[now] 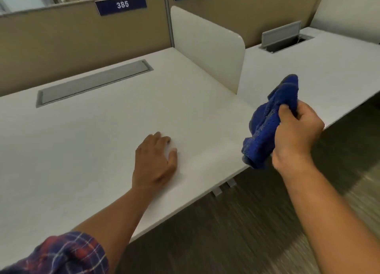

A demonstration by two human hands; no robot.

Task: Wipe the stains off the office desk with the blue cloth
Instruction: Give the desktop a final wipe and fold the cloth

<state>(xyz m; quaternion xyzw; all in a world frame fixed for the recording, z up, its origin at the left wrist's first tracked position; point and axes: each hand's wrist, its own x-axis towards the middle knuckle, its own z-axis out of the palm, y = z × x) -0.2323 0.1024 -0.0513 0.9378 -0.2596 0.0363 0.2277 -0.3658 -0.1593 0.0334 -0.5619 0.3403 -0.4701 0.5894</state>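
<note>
My left hand (156, 162) lay palm-down on the white office desk (92, 142), fingers loosely spread, holding nothing; my right hand (296, 133) gripped the bunched blue cloth (267, 125), lifted above the desk's front edge

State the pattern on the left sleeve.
Plaid of red, navy and white on the left sleeve, head view.

White office desk (82, 140) — left hand (154, 160) flat on it, closed grey hatch (92, 82) inset.
</note>
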